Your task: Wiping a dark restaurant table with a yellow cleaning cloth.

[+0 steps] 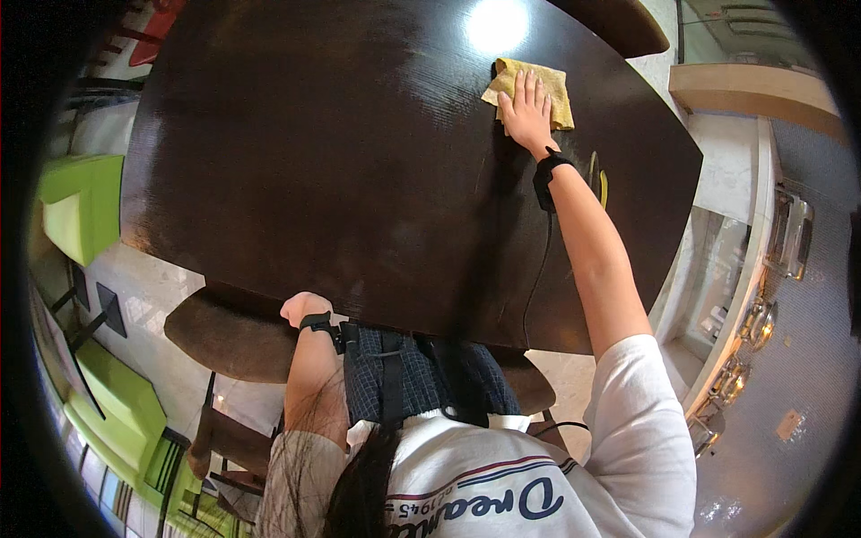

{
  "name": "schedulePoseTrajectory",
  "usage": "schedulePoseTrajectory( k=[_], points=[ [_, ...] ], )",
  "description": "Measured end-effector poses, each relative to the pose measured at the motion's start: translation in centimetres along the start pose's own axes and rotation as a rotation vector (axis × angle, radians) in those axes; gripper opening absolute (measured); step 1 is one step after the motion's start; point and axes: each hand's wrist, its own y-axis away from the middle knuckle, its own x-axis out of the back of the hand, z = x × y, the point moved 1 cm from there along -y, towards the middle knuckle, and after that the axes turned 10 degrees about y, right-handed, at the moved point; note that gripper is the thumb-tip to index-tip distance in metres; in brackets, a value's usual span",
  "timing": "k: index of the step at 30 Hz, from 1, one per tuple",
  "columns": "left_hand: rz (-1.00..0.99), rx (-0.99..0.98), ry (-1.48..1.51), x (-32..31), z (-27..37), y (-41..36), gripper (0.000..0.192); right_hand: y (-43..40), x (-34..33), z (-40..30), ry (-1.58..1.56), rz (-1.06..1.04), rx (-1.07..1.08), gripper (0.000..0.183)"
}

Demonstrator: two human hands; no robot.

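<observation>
My right hand (528, 116) lies flat, fingers spread, on a folded yellow cloth (562, 101) near the far right part of a dark brown wooden table (303, 168). The palm presses the cloth against the tabletop, and some of its edges stick out around the fingers. At the table's near edge, left of my body, is my left hand (305, 307); its fingers are mostly hidden, so its grip is unclear. Both wrists wear black bands. A yellow-green looped thing (602, 181) rests on the tabletop beside my right forearm, which partly hides it.
Brown chairs (229, 336) stand at the near edge, and another chair (625, 27) is at the far right. Green seats (87, 202) are on the left. A counter with several metal-and-glass dishes (760, 323) runs along the right. A thin black cable hangs from my right wristband over the table.
</observation>
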Motion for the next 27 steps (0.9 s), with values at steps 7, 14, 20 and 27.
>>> schedulePoseTrajectory(
  k=[7,14,20,27],
  points=[
    [-0.062,-0.020,-0.062,0.8,0.5,-0.3,0.043,14.1,1.6,-0.9,-0.013,-0.052,0.147,0.064],
    [-0.147,0.102,0.119,0.5,0.4,-0.3,0.037,22.0,2.3,0.0,0.026,-0.243,0.112,0.064],
    [-0.049,-0.075,-0.318,-0.2,0.4,-0.6,0.036,11.3,0.0,2.0,0.069,0.005,0.045,0.064],
    [-0.111,-0.011,-0.035,0.6,0.0,-0.4,0.034,3.5,-0.2,3.6,0.033,-0.074,-0.039,0.067]
  ],
)
